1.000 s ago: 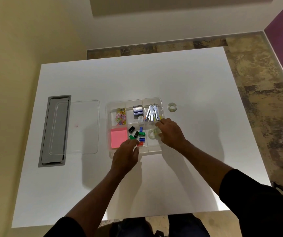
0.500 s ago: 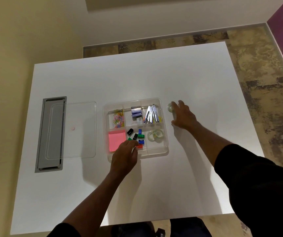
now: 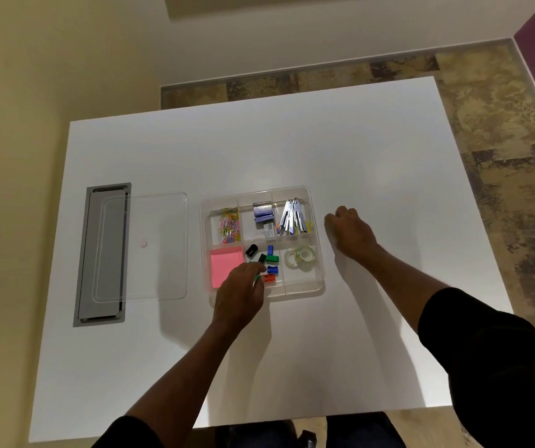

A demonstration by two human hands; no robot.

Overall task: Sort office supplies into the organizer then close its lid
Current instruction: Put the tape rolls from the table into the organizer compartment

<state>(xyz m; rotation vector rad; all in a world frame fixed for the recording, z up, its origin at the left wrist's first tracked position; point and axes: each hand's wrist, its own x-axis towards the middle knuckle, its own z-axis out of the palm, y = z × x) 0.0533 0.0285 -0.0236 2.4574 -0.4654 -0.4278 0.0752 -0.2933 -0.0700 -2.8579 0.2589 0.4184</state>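
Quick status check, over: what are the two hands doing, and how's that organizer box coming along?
Left hand on organizer front edge, grip unclear. Right hand closed on table beside it; tape roll not visible there. Lid off, lying left. Nothing in the way.

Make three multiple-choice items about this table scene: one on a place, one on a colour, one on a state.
1. Where does the clear lid lie?
A. on the organizer
B. on the table, left of the organizer
C. in the right hand

2. What colour is the pad of sticky notes?
A. pink
B. yellow
C. blue

3. How is the right hand now?
A. flat and spread inside the organizer
C. closed, on the table to the right of the organizer
B. lifting the lid

Answers:
1 B: the lid rests left of the open organizer, partly over a grey panel.
2 A: the pad in the front left compartment is pink.
3 C: its fingers are curled beside the organizer's right wall; what they cover cannot be seen.
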